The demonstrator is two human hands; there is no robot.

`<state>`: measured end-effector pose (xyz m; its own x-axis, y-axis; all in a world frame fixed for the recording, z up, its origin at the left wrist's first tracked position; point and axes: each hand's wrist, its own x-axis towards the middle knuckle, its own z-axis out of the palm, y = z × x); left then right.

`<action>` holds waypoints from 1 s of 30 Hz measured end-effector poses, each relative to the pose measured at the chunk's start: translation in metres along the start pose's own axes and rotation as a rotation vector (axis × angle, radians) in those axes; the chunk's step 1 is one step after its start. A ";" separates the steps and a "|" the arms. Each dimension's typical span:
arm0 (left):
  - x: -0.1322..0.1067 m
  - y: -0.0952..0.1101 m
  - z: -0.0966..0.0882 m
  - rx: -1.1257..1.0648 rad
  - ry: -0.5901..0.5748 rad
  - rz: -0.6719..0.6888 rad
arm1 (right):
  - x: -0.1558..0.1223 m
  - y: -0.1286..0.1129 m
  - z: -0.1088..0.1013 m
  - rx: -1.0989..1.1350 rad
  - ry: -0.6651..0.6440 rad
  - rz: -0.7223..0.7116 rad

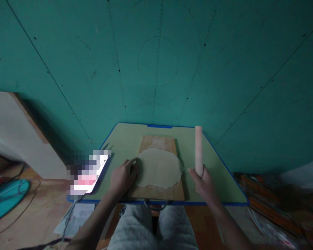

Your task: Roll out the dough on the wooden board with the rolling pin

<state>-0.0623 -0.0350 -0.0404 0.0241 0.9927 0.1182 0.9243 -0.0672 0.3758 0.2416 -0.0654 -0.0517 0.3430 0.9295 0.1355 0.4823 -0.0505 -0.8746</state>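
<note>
A thin, flat sheet of dough (158,168) with ragged edges lies across a wooden board (158,141) and overhangs its right side. At the sheet's left edge, the thumb and fingers of my left hand (123,177) are pinched together on the dough. To the right of the board, my right hand (205,182) is wrapped round the lower end of a wooden rolling pin (198,149). The pin points up and away from me, apart from the dough.
The board rests on a small pale green table (127,133) with a blue rim. A tablet with a blurred screen (90,177) and a cable stands at its left. Behind rises a green wall (156,62). A white panel (28,139) leans at the far left.
</note>
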 end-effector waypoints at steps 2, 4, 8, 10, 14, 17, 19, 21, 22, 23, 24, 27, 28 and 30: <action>-0.001 -0.001 0.001 0.013 0.001 0.007 | 0.008 0.000 0.002 0.044 -0.035 0.055; -0.001 -0.002 0.002 0.021 -0.002 0.012 | 0.015 0.000 0.005 0.033 -0.074 0.047; -0.001 -0.005 0.005 0.016 -0.005 0.028 | 0.027 0.000 0.012 -0.014 -0.142 -0.013; -0.001 -0.005 0.005 0.008 -0.001 0.035 | 0.031 0.000 0.015 -0.008 -0.178 -0.017; -0.002 -0.001 0.002 0.019 -0.003 0.025 | 0.035 0.001 0.023 -0.038 -0.220 -0.014; -0.002 0.002 -0.001 0.030 -0.031 0.015 | 0.036 0.000 0.026 -0.093 -0.232 -0.061; -0.002 0.003 -0.001 0.028 -0.045 0.001 | 0.039 -0.002 0.027 -0.130 -0.229 -0.073; -0.002 0.003 0.000 0.022 -0.049 -0.020 | 0.042 -0.005 0.026 -0.129 -0.227 -0.046; -0.002 0.003 0.000 0.016 -0.047 -0.025 | 0.043 -0.006 0.025 -0.112 -0.233 -0.019; -0.002 0.004 0.001 0.007 -0.046 -0.024 | 0.045 -0.007 0.024 -0.092 -0.244 0.012; -0.002 0.004 0.001 -0.005 -0.046 -0.019 | 0.046 -0.007 0.023 -0.073 -0.260 0.046; -0.003 0.005 0.003 -0.027 -0.043 -0.009 | 0.050 -0.007 0.020 -0.053 -0.308 0.132; -0.003 0.005 0.003 -0.027 -0.040 -0.007 | 0.050 -0.006 0.020 -0.056 -0.315 0.145; -0.002 0.005 0.004 -0.031 -0.029 0.006 | 0.051 -0.006 0.020 -0.065 -0.320 0.154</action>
<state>-0.0563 -0.0373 -0.0420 0.0412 0.9947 0.0939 0.9119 -0.0759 0.4033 0.2403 -0.0103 -0.0483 0.1513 0.9759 -0.1571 0.4985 -0.2125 -0.8404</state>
